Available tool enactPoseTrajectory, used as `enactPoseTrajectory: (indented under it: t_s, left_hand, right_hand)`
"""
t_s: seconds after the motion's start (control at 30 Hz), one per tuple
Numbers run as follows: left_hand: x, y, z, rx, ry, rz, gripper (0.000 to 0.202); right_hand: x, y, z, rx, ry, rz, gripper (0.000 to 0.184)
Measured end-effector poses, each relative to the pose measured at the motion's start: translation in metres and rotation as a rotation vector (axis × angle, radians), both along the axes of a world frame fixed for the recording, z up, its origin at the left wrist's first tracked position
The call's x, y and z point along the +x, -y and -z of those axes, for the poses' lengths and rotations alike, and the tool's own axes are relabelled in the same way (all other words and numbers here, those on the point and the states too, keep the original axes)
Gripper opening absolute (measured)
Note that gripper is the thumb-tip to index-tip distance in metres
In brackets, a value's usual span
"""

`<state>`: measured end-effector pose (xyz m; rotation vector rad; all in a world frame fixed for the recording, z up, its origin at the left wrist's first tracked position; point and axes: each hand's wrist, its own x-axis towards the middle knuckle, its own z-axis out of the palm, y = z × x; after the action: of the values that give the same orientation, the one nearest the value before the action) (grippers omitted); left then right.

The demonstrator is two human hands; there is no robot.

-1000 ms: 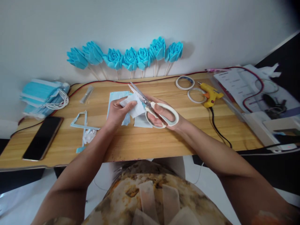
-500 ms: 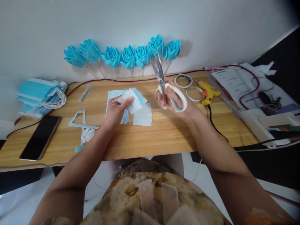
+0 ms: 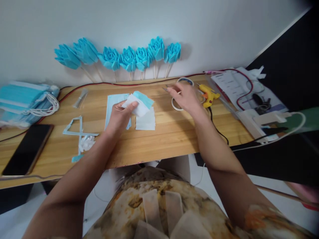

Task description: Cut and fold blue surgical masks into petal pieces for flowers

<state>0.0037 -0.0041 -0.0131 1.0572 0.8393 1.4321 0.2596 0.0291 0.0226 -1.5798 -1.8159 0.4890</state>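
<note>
My left hand (image 3: 118, 118) is closed on a cut piece of mask fabric (image 3: 139, 104), white with a blue layer folded over it, held just above the wooden table (image 3: 161, 142). Under it lie a flat blue mask (image 3: 112, 101) and a white cut square (image 3: 146, 122). My right hand (image 3: 186, 96) reaches to the back of the table, its fingers curled over white-handled scissors (image 3: 166, 89). The scissors lie low on the wood, blades pointing left, beside a tape ring (image 3: 185, 79) and a yellow glue gun (image 3: 208, 94).
Several blue fabric roses on sticks (image 3: 128, 58) lean on the wall. At left are a stack of masks (image 3: 22, 101), a dark phone (image 3: 27, 149) and blue and white offcuts (image 3: 79, 132). Papers and cables (image 3: 239, 86) crowd the right end.
My right hand pulled the scissors away from the fabric, swung them up and to the right, then lowered them flat near the tape rings. My left hand kept the fabric piece in place.
</note>
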Motion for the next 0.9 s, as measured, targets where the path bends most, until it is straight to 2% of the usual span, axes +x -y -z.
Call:
enactPoseTrajectory:
  t_s: [0.1, 0.13, 0.2, 0.3, 0.4, 0.53, 0.67, 0.77, 0.9]
  left_hand:
    - [0.001, 0.003, 0.000, -0.007, -0.070, 0.017, 0.029]
    - [0.001, 0.004, 0.000, -0.010, -0.098, 0.016, 0.030]
    - [0.001, 0.005, -0.001, -0.019, -0.142, 0.022, 0.031]
    - [0.000, 0.004, -0.001, -0.027, -0.161, 0.035, 0.032]
    - [-0.001, 0.001, 0.003, -0.033, -0.133, 0.009, 0.030]
    - [0.001, 0.000, 0.005, -0.144, -0.090, -0.007, 0.035]
    - [0.004, 0.003, 0.003, -0.213, -0.093, -0.012, 0.038]
    - [0.006, 0.006, 0.000, -0.223, -0.101, -0.018, 0.039]
    - [0.008, 0.009, -0.009, -0.293, -0.052, 0.053, 0.032]
  right_hand:
    - [-0.030, 0.012, 0.003, -0.321, -0.528, -0.325, 0.060]
    - [-0.038, 0.015, 0.007, -0.410, -0.653, -0.386, 0.061]
    - [-0.051, 0.020, 0.016, -0.491, -0.809, -0.467, 0.056]
    - [-0.058, 0.022, 0.023, -0.484, -0.915, -0.501, 0.040]
    - [-0.055, 0.019, 0.022, -0.401, -0.972, -0.418, 0.033]
    - [-0.050, 0.020, 0.010, -0.209, -0.901, -0.275, 0.029]
    - [-0.052, 0.036, 0.000, 0.049, -0.609, -0.192, 0.018]
    - [-0.055, 0.049, -0.002, 0.234, -0.361, -0.219, 0.011]
    - [-0.054, 0.048, 0.005, 0.503, -0.166, -0.413, 0.011]
